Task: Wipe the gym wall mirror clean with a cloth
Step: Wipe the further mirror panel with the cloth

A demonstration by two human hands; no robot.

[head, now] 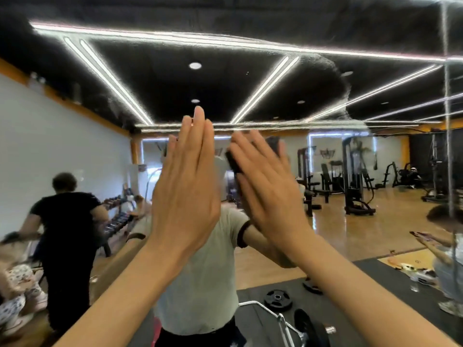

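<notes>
The wall mirror (263,78) fills the whole view and reflects the gym. My left hand (185,194) lies flat against the glass at the centre, fingers straight and together, pointing up. Just to its right, my right hand (268,194) presses a dark cloth (233,162) onto the mirror with straight fingers. Only the cloth's edges show past the fingers. A hazy smeared patch with a ragged edge (347,93) covers the upper middle of the glass.
A vertical seam (447,121) between mirror panels runs down the right side. The reflection shows my own torso in a pale shirt, other people at left and right, a dumbbell rack (117,219), weight machines (355,186), and weight plates (277,299) with a barbell on black mats.
</notes>
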